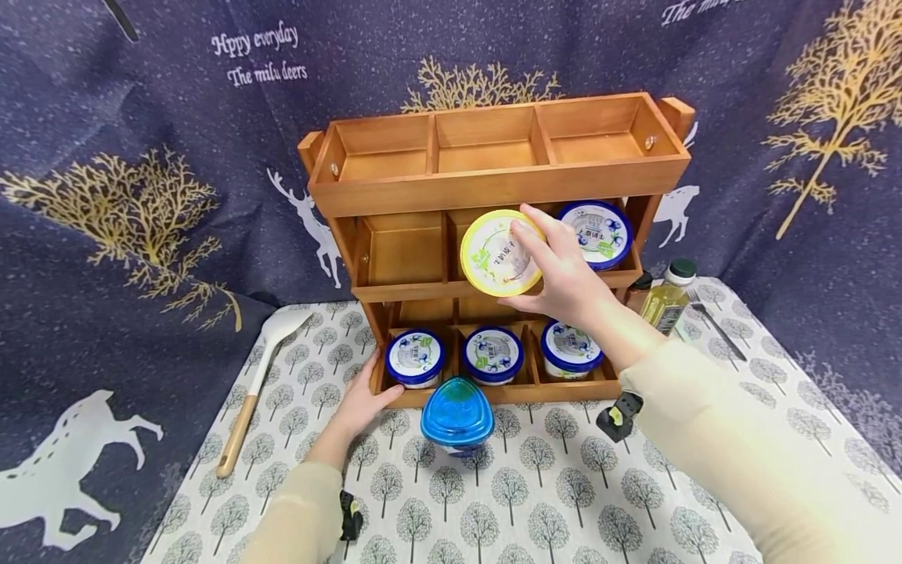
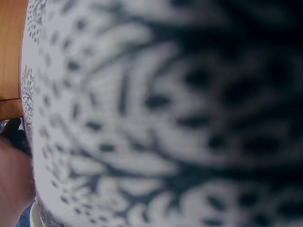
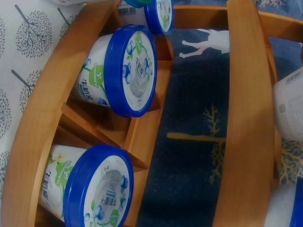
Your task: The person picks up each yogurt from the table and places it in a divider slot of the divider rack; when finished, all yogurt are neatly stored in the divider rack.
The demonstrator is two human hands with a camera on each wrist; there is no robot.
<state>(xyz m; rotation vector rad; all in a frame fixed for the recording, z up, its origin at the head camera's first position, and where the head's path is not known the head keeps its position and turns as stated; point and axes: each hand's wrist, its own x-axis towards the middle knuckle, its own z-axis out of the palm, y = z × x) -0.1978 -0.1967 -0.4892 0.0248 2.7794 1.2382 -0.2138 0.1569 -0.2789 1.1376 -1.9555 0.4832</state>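
Observation:
My right hand (image 1: pixel 564 270) grips a round tub with a yellow-rimmed lid (image 1: pixel 482 254), tilted toward the head camera, before the middle tier of a wooden rack (image 1: pixel 493 188). My left hand (image 1: pixel 359 403) holds the rack's lower left corner, its thumb on the front board. Along the bottom tier, blue-lidded tubs (image 1: pixel 416 355) (image 3: pixel 137 71) fill the left, middle and right compartments. Another blue-lidded tub (image 1: pixel 595 233) sits at the middle tier's right, partly behind my right hand. A white tub wall (image 3: pixel 289 106) edges into the right wrist view.
A blue, rounded-triangular lidded container (image 1: pixel 458 415) stands before the rack. To the left lies a white spatula (image 1: pixel 268 348) with a wooden handle. Right of the rack are a green-capped bottle (image 1: pixel 665 301), a dark-capped jar (image 1: pixel 638 291) and a fork (image 1: pixel 715 325).

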